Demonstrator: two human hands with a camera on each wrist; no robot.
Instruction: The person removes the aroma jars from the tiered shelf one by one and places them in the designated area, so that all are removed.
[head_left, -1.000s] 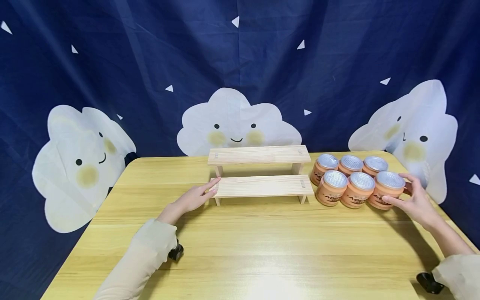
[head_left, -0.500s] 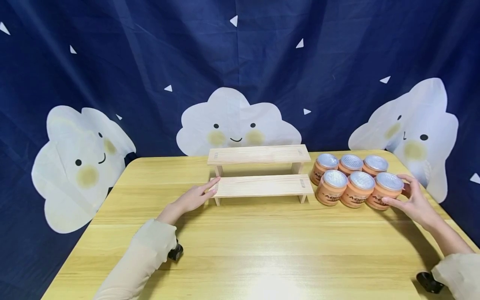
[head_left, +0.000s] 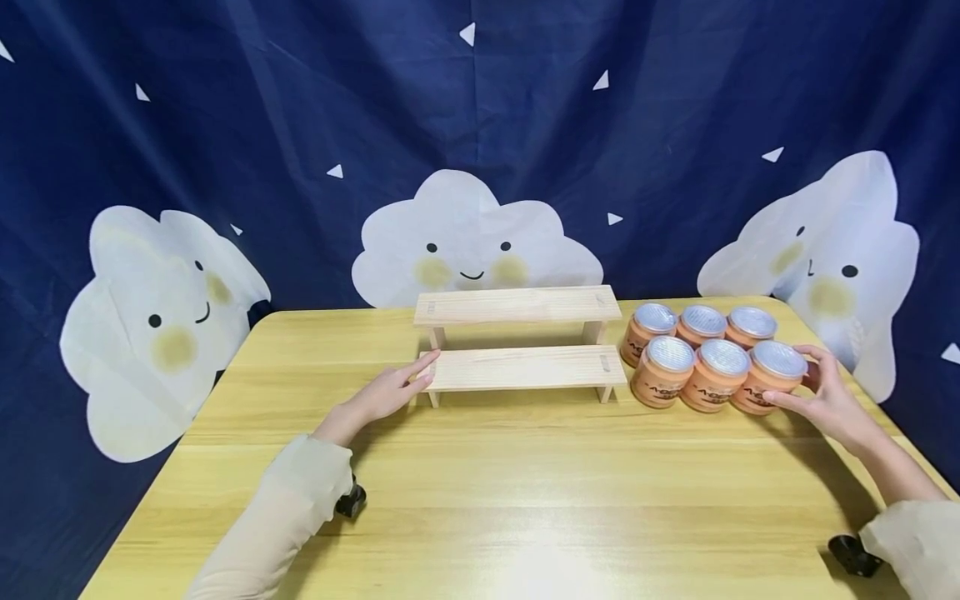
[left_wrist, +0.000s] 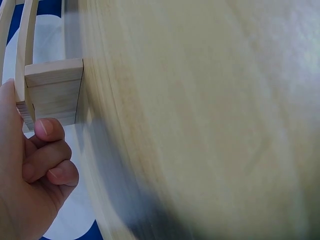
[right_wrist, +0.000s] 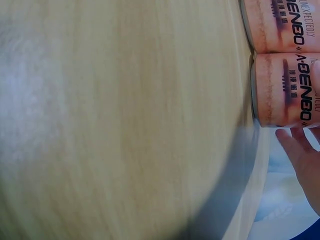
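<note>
A two-step wooden display rack (head_left: 525, 368) stands at the middle back of the table. My left hand (head_left: 386, 392) grips the left end of its lower step, one finger lying on top. In the left wrist view the other fingers (left_wrist: 49, 162) curl beside the step's end. Orange jars with silvery lids (head_left: 667, 375) stand upright in two rows to the right of the rack. My right hand (head_left: 828, 400) holds the front-right jar (head_left: 768, 383), thumb at its front and fingers round its right side. The right wrist view shows that jar (right_wrist: 280, 90) side by side with its neighbour.
The wooden table (head_left: 487, 475) stretches in front of the rack and jars. Behind it hangs a dark blue curtain (head_left: 300, 100) printed with white smiling clouds (head_left: 480, 237). A black wrist camera (head_left: 351, 502) sits at the left sleeve, another (head_left: 855, 556) at the right.
The front-right jar has slid slightly left, up against its neighbour, with my right hand on it. My left hand has stayed on the rack. The head view has tipped slightly.
</note>
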